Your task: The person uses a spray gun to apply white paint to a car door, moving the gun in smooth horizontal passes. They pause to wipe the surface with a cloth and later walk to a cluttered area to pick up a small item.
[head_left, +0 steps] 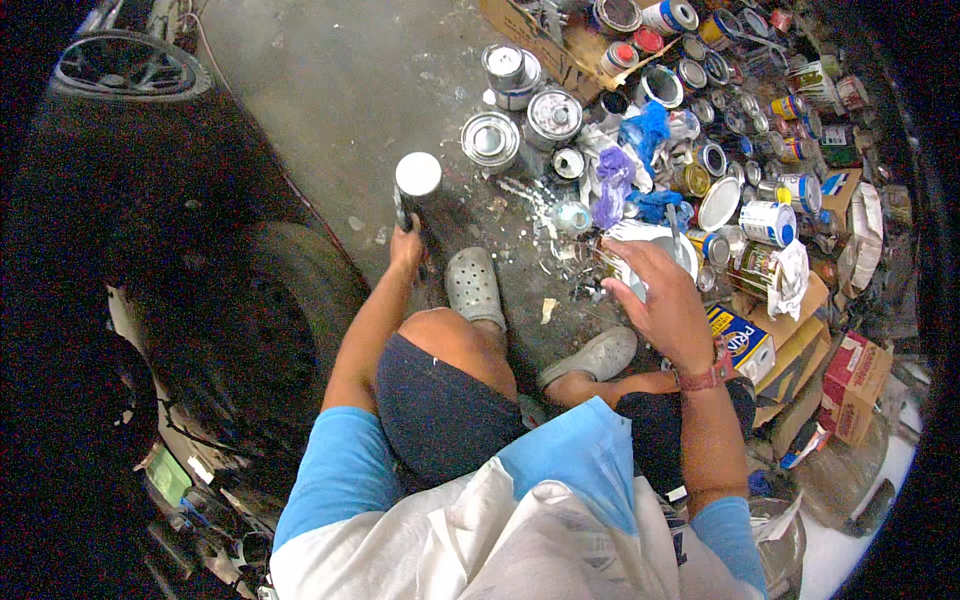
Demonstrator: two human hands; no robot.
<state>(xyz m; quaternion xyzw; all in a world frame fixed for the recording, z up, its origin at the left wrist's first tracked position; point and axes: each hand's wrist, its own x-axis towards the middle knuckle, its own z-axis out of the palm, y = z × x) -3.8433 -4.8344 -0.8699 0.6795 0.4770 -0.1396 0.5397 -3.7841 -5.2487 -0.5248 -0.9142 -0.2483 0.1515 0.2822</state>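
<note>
My left hand (404, 247) is closed round the dark grip of what looks like a paint spray gun (402, 207), held out over the floor. Its round white cup top (418, 174) faces up. Farther right, my right hand (655, 300) has its fingers apart and holds nothing. Just beyond those fingers sits a wide white container (684, 256), with a grey stick (676, 230) leaning out of it. My hand hides part of this container, and I cannot tell whether the fingertips touch it. A small clear cup (571, 217) stands on the paint-spattered floor nearby.
Several paint cans (490, 140) stand ahead, with many more crowded at the right. Blue and purple crumpled gloves or rags (613, 185) lie among them. Cardboard boxes (855, 385) are at the right. A dark vehicle with a tyre (265, 310) fills the left side.
</note>
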